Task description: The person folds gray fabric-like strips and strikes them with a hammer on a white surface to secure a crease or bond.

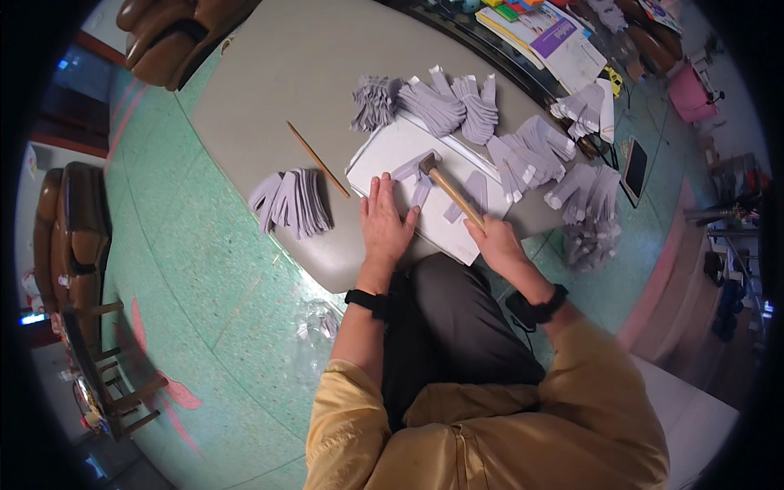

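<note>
In the head view, you are sitting at a grey table [269, 90] with a white board [388, 151] lying on its near edge in front of you. Your left hand [384, 220] is lying flat, fingers spread and closed on nothing, pressing down on a grey strip piece [420, 194] at the near left part of the board. Your right hand [496, 242] is wrapping its fingers firmly around the wooden handle of a hammer [449, 189], and the hammer head is sitting on or just above another grey piece [408, 167] near the board's middle; whether it is touching cannot be told. A further grey piece [474, 192] is lying on the board just right of the handle. To the left of your left hand, a fanned stack of grey pieces [292, 200] is resting near the table edge, with a thin wooden stick [317, 159] lying diagonally between that stack and the board. On the far side and to the right of the board, more bundles of grey pieces [457, 106] are arcing around it. A dark phone [634, 167] is lying at the far right, and books [543, 37] are lying at the far end.
</note>
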Demonstrator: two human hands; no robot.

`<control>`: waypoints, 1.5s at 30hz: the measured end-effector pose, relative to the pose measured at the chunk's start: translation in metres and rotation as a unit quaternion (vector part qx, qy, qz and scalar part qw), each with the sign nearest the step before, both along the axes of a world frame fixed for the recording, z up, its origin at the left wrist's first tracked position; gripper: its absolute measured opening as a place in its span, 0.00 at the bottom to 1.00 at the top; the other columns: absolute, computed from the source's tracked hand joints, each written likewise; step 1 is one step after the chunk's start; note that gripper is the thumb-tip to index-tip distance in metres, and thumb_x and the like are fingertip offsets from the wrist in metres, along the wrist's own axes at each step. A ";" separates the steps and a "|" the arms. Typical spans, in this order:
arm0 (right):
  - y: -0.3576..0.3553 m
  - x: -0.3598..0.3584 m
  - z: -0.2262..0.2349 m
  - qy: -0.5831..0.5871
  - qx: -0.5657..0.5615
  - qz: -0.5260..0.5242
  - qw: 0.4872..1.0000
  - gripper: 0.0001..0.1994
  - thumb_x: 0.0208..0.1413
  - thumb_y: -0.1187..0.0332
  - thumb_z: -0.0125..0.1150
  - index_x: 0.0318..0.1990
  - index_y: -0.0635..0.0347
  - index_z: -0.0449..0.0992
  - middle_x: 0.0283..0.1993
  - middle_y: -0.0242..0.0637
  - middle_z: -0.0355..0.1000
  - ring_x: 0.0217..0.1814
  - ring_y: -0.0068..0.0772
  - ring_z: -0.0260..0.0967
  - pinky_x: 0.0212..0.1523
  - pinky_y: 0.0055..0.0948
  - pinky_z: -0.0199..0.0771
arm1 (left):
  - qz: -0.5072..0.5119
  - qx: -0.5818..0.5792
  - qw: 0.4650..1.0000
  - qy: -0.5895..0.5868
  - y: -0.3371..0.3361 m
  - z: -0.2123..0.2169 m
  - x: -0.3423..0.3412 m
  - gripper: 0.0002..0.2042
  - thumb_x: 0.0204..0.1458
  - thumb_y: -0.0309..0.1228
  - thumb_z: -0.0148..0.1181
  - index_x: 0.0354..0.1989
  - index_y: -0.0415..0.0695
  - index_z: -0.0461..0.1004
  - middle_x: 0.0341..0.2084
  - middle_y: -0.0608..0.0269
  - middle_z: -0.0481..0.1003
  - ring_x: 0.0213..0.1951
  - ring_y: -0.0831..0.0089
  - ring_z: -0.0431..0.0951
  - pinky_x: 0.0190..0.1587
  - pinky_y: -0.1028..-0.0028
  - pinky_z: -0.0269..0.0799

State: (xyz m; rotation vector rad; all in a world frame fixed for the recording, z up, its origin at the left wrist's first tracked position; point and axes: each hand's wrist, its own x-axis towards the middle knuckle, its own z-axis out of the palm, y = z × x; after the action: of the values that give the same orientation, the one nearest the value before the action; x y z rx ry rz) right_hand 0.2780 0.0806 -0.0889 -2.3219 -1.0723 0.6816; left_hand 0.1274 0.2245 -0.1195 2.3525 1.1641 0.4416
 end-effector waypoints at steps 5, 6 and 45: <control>-0.012 -0.023 0.022 0.027 -0.005 -0.016 1.000 0.21 0.54 0.53 0.52 0.28 0.67 0.70 0.25 0.58 0.69 0.31 0.63 0.67 0.32 0.51 0.67 | 0.002 -0.020 1.000 -0.020 -0.001 -0.001 -0.002 0.36 0.44 0.36 0.58 0.61 0.40 0.49 0.61 0.58 0.55 0.65 0.62 0.47 0.64 0.57 0.42; -0.018 -0.020 0.006 -0.006 -0.027 0.005 1.000 0.20 0.54 0.54 0.52 0.28 0.67 0.69 0.24 0.58 0.69 0.31 0.62 0.67 0.31 0.51 0.67 | -0.001 -0.022 0.999 -0.023 -0.004 0.000 0.001 0.36 0.44 0.36 0.58 0.61 0.40 0.49 0.61 0.58 0.55 0.65 0.62 0.47 0.64 0.57 0.42; -0.065 0.026 0.031 0.181 0.035 -0.210 0.960 0.15 0.55 0.58 0.55 0.23 0.58 0.65 0.13 0.23 0.55 0.12 0.15 0.51 0.12 0.21 0.49 | 0.284 0.220 0.909 -0.209 0.071 0.038 -0.076 0.05 0.45 0.24 0.54 0.31 0.38 0.72 0.29 0.54 0.72 0.35 0.57 0.71 0.41 0.66 0.65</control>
State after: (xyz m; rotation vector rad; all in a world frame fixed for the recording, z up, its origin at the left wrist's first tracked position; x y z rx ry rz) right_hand 0.3040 0.0151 -0.0577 -2.1503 -0.4155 0.8348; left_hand 0.0515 0.2956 -0.0820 2.0422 1.6410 1.4657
